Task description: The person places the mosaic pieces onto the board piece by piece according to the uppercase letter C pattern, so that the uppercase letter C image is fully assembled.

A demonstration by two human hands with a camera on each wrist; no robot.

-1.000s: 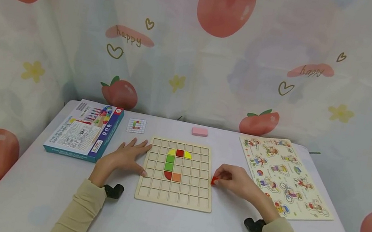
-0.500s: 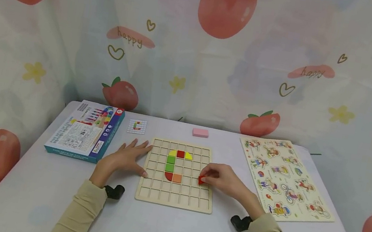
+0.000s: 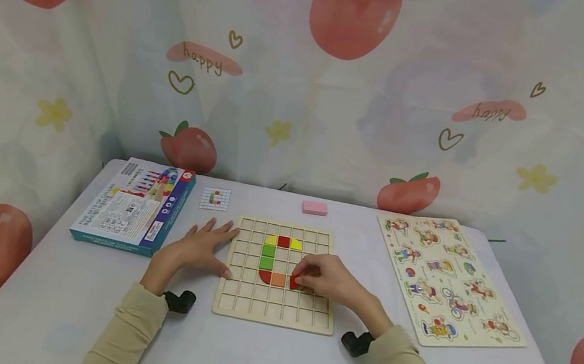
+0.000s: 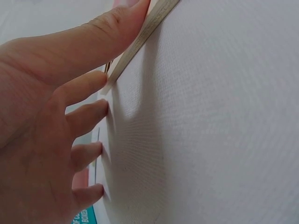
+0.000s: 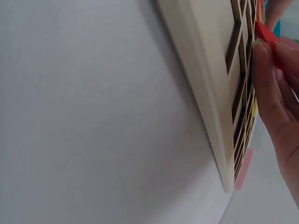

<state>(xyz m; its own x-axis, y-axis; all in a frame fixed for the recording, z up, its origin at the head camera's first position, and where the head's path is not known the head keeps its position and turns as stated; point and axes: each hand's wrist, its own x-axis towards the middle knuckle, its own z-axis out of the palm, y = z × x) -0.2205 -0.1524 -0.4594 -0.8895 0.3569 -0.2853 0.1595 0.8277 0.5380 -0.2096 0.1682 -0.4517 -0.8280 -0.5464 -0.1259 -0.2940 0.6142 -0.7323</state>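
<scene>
A square wooden grid board lies on the table, with several coloured tiles set in its cells in a C-like shape. Green tiles form the left side, and an orange tile sits at the lower row. My right hand pinches a red tile between thumb and fingers, right beside the orange one; in the right wrist view the red tile is tilted over the grid. My left hand is spread flat, thumb and fingertip at the board's left edge.
A blue and white box lies at the left. Behind the board are a small pattern card and a pink block. A wooden picture puzzle board lies at the right. A printed cloth hangs behind the table.
My right hand has carried the red tile leftward from the board's right edge to the cell beside the orange tile. The left hand has stayed in place.
</scene>
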